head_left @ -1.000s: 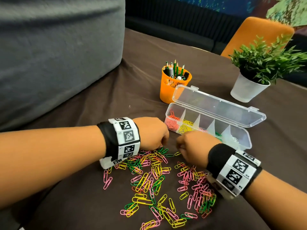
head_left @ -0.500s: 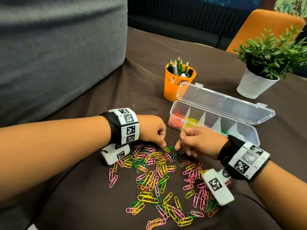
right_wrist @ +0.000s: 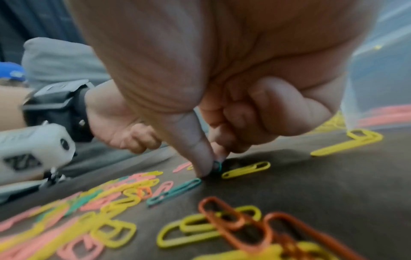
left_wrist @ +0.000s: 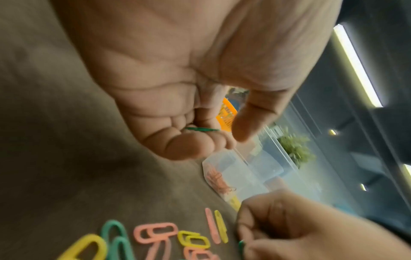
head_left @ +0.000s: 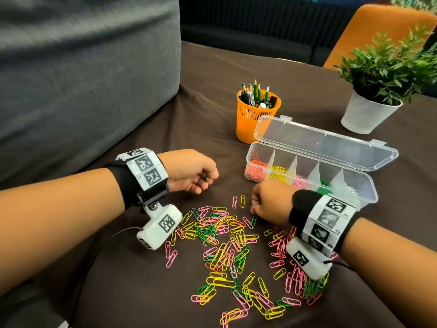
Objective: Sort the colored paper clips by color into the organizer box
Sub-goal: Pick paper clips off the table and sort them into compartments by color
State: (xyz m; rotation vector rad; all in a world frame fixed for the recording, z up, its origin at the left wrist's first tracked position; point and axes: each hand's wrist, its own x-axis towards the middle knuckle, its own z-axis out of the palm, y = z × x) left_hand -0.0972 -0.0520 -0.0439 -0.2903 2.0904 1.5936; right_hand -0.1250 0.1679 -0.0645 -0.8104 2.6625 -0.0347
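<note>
A loose pile of pink, yellow, green and orange paper clips (head_left: 227, 245) lies on the dark brown cloth. Behind it stands the clear organizer box (head_left: 367, 185) with its lid (head_left: 324, 143) open; its compartments hold orange, yellow, pink, green and pale clips. My left hand (head_left: 201, 183) hovers left of the box, fingers curled round a green clip (left_wrist: 201, 129) in the palm. My right hand (head_left: 254, 208) is down at the pile's far edge, thumb and forefinger pinching a green clip (right_wrist: 217, 165) on the cloth.
An orange cup of pencils (head_left: 254, 121) stands just behind the box's left end. A potted plant in a white pot (head_left: 369, 114) is at the far right. A grey cushion (head_left: 82, 67) rises along the left, and an orange chair (head_left: 378, 27) stands beyond the table.
My left hand has drawn back from the pile and turned palm inward with a green clip in it. My right hand has dropped from above the pile onto a green clip.
</note>
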